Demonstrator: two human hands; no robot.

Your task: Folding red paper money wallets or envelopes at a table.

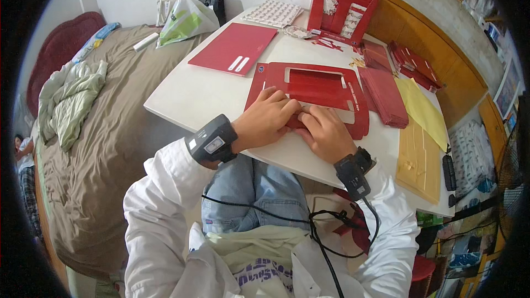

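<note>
A red cardboard package with cut-out windows [308, 68] lies near the front edge of the white table. My left hand [269, 118] rests at its near left part, fingers bent, thumb and fingertips pinching its near edge. Close beside it, my right hand [325, 130] pinches the same edge, the fingertips of both hands almost touching. What lies under the fingers is hidden. Just right of the package is a stack of red envelopes [385, 97]. A flat red folder [234, 47] lies beyond my left hand.
An upright red display box [341, 6], a patterned white sheet stack [273, 13], yellow paper [418, 107] and a clear yellowish plastic sheet [418, 161] are on the table [174, 109]. Black cables [269, 214] hang across my lap. A bed [103, 140] stands left; a person [25, 165] is far left.
</note>
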